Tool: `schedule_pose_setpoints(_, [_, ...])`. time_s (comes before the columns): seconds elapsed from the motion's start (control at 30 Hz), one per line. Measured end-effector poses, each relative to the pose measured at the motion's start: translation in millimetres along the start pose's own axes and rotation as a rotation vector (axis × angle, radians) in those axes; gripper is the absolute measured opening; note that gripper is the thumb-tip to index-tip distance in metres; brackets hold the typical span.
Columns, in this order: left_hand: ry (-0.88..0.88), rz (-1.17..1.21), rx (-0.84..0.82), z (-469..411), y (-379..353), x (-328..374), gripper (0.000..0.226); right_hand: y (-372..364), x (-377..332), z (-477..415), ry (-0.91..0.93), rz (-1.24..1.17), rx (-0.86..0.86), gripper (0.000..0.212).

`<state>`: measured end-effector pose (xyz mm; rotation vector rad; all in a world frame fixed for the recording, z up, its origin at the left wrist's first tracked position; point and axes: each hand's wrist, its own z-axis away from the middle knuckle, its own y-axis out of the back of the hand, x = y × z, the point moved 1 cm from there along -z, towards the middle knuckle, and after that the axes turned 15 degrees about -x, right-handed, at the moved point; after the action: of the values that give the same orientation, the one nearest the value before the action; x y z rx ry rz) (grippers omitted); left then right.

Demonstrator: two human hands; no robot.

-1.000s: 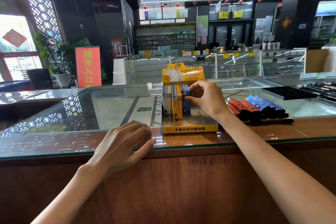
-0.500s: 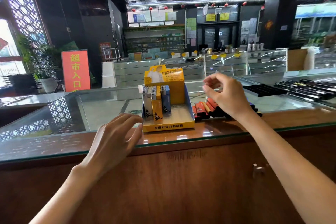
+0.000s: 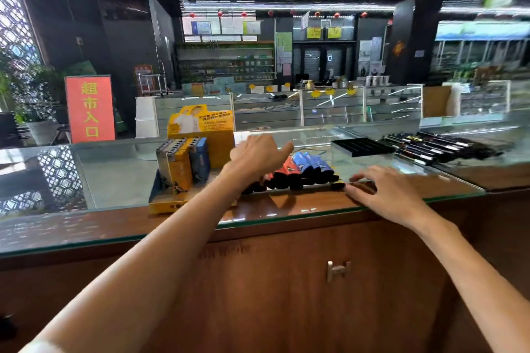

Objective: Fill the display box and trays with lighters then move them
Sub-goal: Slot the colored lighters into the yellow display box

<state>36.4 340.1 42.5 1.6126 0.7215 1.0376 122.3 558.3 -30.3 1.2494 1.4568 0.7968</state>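
As the head camera looked down along two bare arms, one yellow display box (image 3: 218, 149) stood on the glass counter (image 3: 114, 180), holding standing lighters (image 3: 180, 163) in three colours, grey, yellow and blue, their number lost in blur. Just right of the box lay one row of red and blue lighters (image 3: 304, 166), too smeared to count. The left hand (image 3: 255, 153) hung over the red end of that row, thumb out; the back of the hand hid its fingers, so whether it gripped a lighter could not be told. The right hand (image 3: 393, 195) lay released, fingers spread, its tips at the row's right end. Farther right sat one black slotted tray (image 3: 361, 146) and one tray of dark lighters (image 3: 438, 147). The counter topped a wooden cabinet (image 3: 286, 295) with one metal handle (image 3: 338, 270); one red sign (image 3: 90, 109) and several glass showcases (image 3: 329, 109) stood behind in the shop.
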Motion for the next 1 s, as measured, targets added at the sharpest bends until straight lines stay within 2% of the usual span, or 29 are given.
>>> schedule_pose_setpoints(0.1, [0.090, -0.088, -0.193, -19.5, 1.3, 9.3, 0.082, -0.6, 1.6, -1.7, 0.012, 0.020, 0.006, 0.036])
schedule_pose_setpoints(0.2, [0.165, -0.086, -0.344, -31.5, -1.4, 27.4, 0.089, -1.4, 2.5, -2.2, 0.027, 0.018, 0.029, 0.036])
schedule_pose_setpoints(0.33, [0.251, -0.115, -0.449, -37.3, -2.7, 42.6, 0.085, -2.3, 3.7, -2.5, 0.047, 0.012, 0.046, 0.035])
schedule_pose_setpoints(0.47, [0.262, -0.030, -0.557, -43.1, 2.1, 41.9, 0.070, -3.8, 6.2, -4.0, 0.066, 0.001, 0.053, 0.034])
schedule_pose_setpoints(0.6, [0.267, -0.003, -0.591, -43.5, 5.9, 41.7, 0.058, -5.9, 6.8, -5.0, 0.074, -0.004, 0.052, 0.035])
schedule_pose_setpoints(0.7, [0.237, -0.087, -0.608, -44.8, 3.8, 47.1, 0.035, -5.7, 6.1, -4.9, 0.077, -0.003, 0.055, 0.034])
schedule_pose_setpoints(0.83, [0.272, -0.119, -0.651, -46.4, 1.0, 48.9, 0.032, -4.6, 5.4, -4.3, 0.085, -0.004, 0.048, 0.034])
schedule_pose_setpoints(1.0, [0.271, -0.204, -0.522, -51.9, -2.6, 39.9, 0.028, -4.1, 5.0, -4.1, 0.084, -0.014, 0.042, 0.033])
